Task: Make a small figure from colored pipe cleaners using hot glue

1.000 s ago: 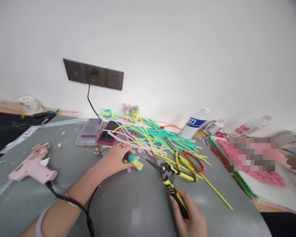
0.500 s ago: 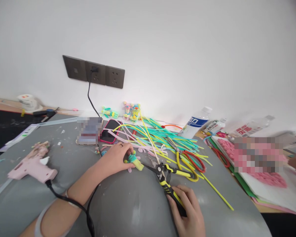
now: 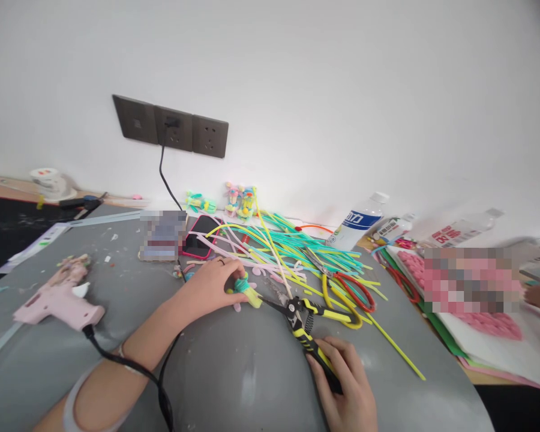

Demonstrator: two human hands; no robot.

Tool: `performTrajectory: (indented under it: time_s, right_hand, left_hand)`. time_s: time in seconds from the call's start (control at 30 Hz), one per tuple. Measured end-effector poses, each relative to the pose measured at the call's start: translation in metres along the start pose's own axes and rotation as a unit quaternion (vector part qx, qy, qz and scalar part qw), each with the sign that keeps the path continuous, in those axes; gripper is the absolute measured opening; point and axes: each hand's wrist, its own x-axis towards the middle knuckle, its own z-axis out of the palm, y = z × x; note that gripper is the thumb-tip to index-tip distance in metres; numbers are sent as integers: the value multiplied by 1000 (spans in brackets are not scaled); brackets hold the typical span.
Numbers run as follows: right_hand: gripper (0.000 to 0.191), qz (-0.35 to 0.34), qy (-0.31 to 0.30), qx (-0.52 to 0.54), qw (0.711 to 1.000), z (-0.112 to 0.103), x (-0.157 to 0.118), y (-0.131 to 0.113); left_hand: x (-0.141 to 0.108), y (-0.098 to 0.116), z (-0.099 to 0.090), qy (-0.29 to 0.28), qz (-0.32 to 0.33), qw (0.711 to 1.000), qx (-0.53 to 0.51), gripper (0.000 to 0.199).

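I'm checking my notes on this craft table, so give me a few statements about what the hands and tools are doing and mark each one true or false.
1. The right hand grips the yellow-and-black cutters. True.
2. The left hand holds the pink glue gun. False: the glue gun lies apart on the grey mat, and the left hand pinches a small teal-and-yellow bundle.
3. The cutters' tip points at that bundle. True.
4. The red-handled scissors are in the right hand. False: they lie on the pile of pipe cleaners.
5. A cord is plugged into the wall socket. True.
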Motion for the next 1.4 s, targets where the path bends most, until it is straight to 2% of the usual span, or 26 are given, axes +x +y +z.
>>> performTrajectory:
  time_s: [0.4, 0.67, 1.2, 1.4]
  right_hand:
    - [13, -15, -17, -11, 1000, 1, -1, 2]
    - [12, -34, -7, -2, 999, 0, 5, 1]
    - [12, -11, -35, 4, 999, -2, 5, 1]
    - [11, 11, -16, 29, 999, -2, 5, 0]
  left_hand:
    - [0, 3, -1, -15, -9, 1000, 4, 28]
    - [2, -2, 2, -6, -1, 1000, 3, 26]
    - [2, -1, 1, -13, -13, 1000, 12, 26]
    - [1, 3, -1, -24, -20, 999, 19, 24]
